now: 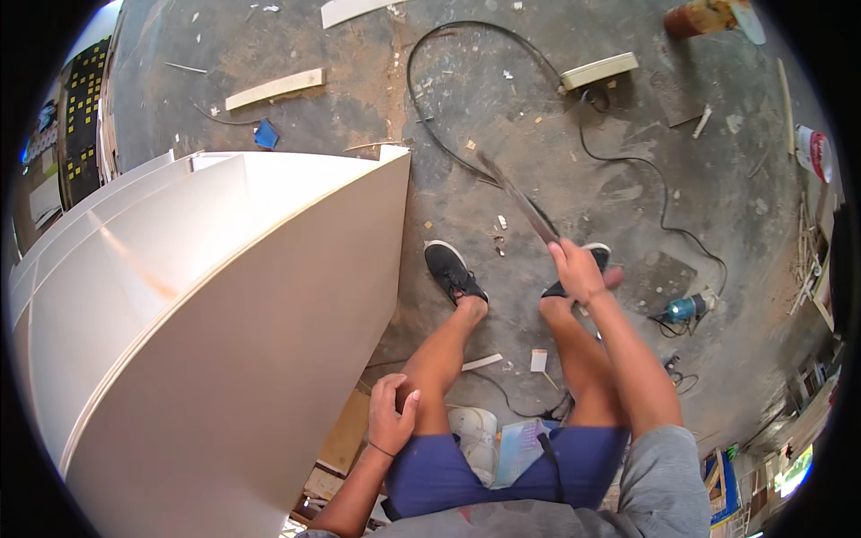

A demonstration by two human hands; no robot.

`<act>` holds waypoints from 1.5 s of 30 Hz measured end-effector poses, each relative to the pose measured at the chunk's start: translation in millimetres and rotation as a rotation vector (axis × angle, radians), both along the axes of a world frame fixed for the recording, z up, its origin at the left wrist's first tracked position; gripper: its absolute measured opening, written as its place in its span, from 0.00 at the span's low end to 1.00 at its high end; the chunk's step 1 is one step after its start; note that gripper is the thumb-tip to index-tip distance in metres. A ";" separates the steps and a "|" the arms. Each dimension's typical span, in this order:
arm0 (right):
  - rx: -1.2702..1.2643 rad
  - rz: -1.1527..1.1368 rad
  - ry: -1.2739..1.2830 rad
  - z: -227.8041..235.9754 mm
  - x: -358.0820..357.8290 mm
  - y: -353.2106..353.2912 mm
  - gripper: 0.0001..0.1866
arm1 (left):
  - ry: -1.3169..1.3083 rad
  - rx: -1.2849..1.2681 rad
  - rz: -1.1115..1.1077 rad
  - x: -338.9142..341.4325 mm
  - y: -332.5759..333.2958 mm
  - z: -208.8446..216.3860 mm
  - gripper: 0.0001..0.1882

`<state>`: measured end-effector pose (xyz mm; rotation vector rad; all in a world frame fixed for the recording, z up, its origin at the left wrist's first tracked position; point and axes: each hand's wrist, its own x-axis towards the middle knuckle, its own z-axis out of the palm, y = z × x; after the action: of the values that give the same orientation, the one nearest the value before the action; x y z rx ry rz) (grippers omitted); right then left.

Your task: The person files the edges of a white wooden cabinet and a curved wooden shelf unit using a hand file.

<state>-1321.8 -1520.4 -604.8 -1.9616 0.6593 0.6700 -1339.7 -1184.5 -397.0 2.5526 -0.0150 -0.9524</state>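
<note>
My right hand [581,272] is closed around one end of a long thin dark strip [517,196] that slants up and left over the concrete floor, blurred by motion. My left hand [391,414] rests with curled fingers on my left knee and holds nothing; a thin band circles its wrist. I sit with bare legs, blue shorts and black shoes [454,271]. A stack of large white boards [206,305] stands right beside my left leg.
A black cable [448,143] loops across the floor to a cream power strip [599,70]. A blue power tool [686,308] lies at the right. Wood offcuts [274,88] and chips litter the floor. Clutter lines the right edge.
</note>
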 end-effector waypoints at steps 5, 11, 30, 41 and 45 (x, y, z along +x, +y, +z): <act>0.001 0.150 -0.005 -135.6 39.1 32.3 0.20 | -0.035 0.136 -0.148 34.5 -10.5 -41.1 0.18; 0.044 0.341 -0.031 -203.1 65.6 43.8 0.22 | -0.098 0.231 -0.117 56.7 -17.8 -63.4 0.19; 0.026 0.547 -0.140 -231.0 115.3 49.0 0.23 | -0.582 -0.071 -0.278 125.8 -55.5 -102.7 0.19; -0.002 0.614 -0.176 -240.0 121.4 34.5 0.24 | -1.165 0.060 -0.512 224.5 -110.8 -79.3 0.14; 0.003 0.632 -0.146 -247.3 120.7 42.5 0.24 | -1.460 -0.037 -0.374 203.3 -80.7 -51.6 0.13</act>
<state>-1201.1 -1477.9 -852.0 -2.1978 -0.0697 0.8853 -1136.5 -1265.2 -448.6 2.6254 -0.8912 0.9520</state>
